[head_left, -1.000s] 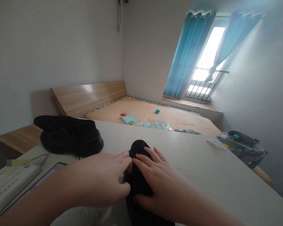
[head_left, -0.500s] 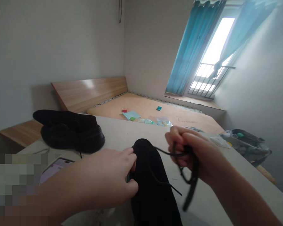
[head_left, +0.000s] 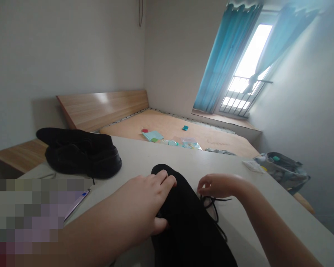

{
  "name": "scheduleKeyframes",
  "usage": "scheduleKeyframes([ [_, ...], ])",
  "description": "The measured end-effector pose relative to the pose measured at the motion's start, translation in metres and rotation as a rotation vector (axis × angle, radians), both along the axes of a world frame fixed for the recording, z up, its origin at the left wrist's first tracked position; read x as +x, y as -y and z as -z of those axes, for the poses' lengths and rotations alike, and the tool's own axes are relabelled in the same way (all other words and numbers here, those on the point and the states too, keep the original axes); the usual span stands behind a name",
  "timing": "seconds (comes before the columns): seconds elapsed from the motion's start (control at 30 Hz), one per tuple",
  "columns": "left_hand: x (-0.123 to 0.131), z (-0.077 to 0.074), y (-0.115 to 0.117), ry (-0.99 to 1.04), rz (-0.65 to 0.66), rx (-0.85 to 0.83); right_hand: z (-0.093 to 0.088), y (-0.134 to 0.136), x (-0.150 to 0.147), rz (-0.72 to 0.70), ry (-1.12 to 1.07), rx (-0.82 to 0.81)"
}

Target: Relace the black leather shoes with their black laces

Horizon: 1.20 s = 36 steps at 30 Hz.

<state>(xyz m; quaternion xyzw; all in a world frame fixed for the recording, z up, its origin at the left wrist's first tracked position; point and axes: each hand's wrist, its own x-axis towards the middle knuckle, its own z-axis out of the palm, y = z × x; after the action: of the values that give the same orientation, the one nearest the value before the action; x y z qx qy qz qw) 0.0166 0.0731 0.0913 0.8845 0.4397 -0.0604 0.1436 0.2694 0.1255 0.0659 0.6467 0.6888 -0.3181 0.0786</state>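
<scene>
In the head view a black shoe [head_left: 189,218] lies on the white table in front of me, its smooth dark sole side facing me. My left hand [head_left: 153,200] grips it from the left, with fingers over the near top and thumb low on its side. To the right, my right hand [head_left: 215,185] is closed with curled fingertips at a black shoelace [head_left: 215,215]. The lace hangs in loops below those fingers and trails down along the shoe's right side. A second black shoe [head_left: 80,154] rests on its side at the table's far left.
The white table [head_left: 144,154] borders a bed [head_left: 206,135] carrying packets and a plastic bottle. A phone-like flat device [head_left: 76,205] lies at the left, partly blurred out. A bin-like bag [head_left: 284,168] stands beyond the table's right edge.
My right hand has moved lower, its loop of lace now hanging down near the table. The shoe has turned a little, and my left hand has shifted right and over its top.
</scene>
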Motion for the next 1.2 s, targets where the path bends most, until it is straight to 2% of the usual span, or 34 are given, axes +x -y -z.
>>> scheduleKeyframes([
  [0.1,0.002,0.0,0.0,0.052,0.055,-0.016,-0.013,0.006,-0.01,-0.07,-0.138,0.062],
  [0.17,0.004,0.0,0.0,0.069,0.078,-0.017,-0.021,0.011,-0.02,-0.105,-0.248,0.041],
  [0.27,0.006,0.002,-0.002,0.105,0.125,0.041,-0.022,0.018,-0.035,-0.137,-0.361,0.017],
  [0.37,0.003,0.002,-0.005,0.176,0.125,0.154,-0.021,0.021,-0.042,-0.121,-0.46,0.117],
  [0.43,0.001,-0.001,-0.008,0.257,-0.006,0.308,-0.025,0.021,-0.04,-0.088,-0.561,0.183],
  [0.53,-0.003,-0.009,-0.013,0.395,-0.309,0.567,-0.035,0.021,-0.035,-0.019,-0.715,0.251],
  [0.6,-0.006,-0.015,-0.015,0.435,-0.441,0.65,-0.039,0.022,-0.036,0.041,-0.781,0.298],
  [0.67,-0.008,-0.02,-0.017,0.441,-0.466,0.573,-0.04,0.023,-0.039,0.091,-0.819,0.325],
  [0.8,-0.008,-0.025,-0.016,0.617,-0.318,0.078,-0.038,0.029,-0.048,0.144,-0.813,0.303],
  [0.83,-0.008,-0.025,-0.015,0.655,-0.292,0.011,-0.039,0.032,-0.049,0.154,-0.808,0.301],
  [0.9,-0.006,-0.025,-0.012,0.69,-0.285,-0.025,-0.044,0.04,-0.051,0.158,-0.814,0.317],
  [0.97,-0.004,-0.023,-0.01,0.708,-0.288,-0.027,-0.05,0.05,-0.054,0.128,-0.745,0.414],
  [1.07,-0.001,-0.019,-0.01,0.686,-0.302,-0.032,-0.056,0.061,-0.062,0.051,-0.413,0.694],
  [1.13,0.001,-0.017,-0.01,0.679,-0.307,-0.045,-0.055,0.064,-0.067,0.029,-0.278,0.809],
  [1.2,0.001,-0.018,-0.01,0.749,-0.293,-0.102,-0.054,0.062,-0.068,0.041,-0.421,0.781],
])
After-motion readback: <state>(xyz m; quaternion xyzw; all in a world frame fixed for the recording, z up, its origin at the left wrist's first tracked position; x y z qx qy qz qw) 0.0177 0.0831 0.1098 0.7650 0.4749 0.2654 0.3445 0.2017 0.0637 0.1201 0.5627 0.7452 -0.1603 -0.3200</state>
